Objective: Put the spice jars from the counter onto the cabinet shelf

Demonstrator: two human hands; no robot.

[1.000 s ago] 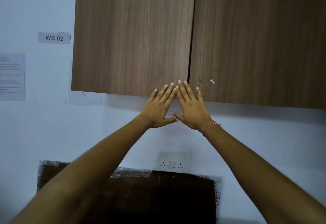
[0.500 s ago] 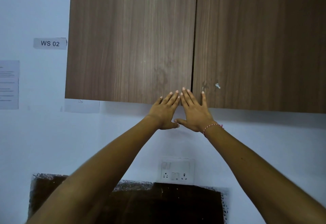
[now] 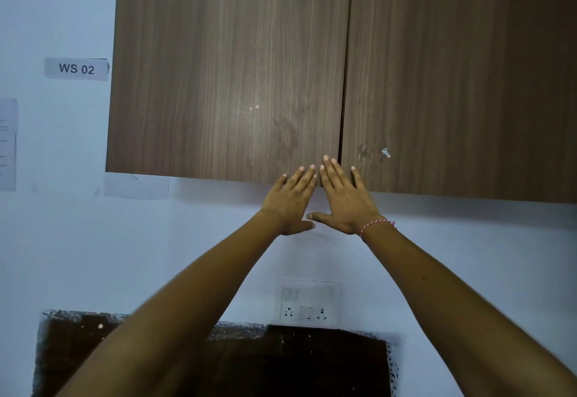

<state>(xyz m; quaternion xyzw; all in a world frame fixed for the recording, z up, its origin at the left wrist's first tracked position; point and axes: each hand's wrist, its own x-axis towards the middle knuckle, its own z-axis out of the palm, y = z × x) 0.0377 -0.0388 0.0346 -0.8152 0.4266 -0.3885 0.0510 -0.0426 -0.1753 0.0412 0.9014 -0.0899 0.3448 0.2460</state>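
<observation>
Jars: no spice jars show in this view — they are presumably on the counter (image 3: 218,362), of which only a dark speckled strip appears at the bottom, behind the forearms.
Shelf: hidden behind the cabinet's two closed wood-grain doors, the left door (image 3: 228,68) and the right door (image 3: 462,78), which meet at a narrow vertical seam.
Change: over the last second both hands slide down the door fronts toward the bottom edge, and the camera tilts slightly up, so the cabinet fills more of the frame.
Left hand (image 3: 288,201): flat and spread, fingers straight, their tips lying on the lower corner of the left door just beside the seam; it holds nothing.
Right hand (image 3: 345,200): also flat and spread, fingertips on the lower corner of the right door and across the seam, thumb pointing toward the left hand; a red-and-white thread circles the wrist (image 3: 376,226).
Relation: the index fingers are nearly touching, thumbs close below the cabinet's bottom edge.
Meaning: the task looks barely begun — the doors have no visible handles, so the hands seem to be seeking the lower lip to pull them open before any jar can go up.
Surroundings: a "WS 02" label (image 3: 76,68) and a printed sheet (image 3: 7,143) on the pale wall at left, a switch-and-socket plate (image 3: 307,303) below the hands.
</observation>
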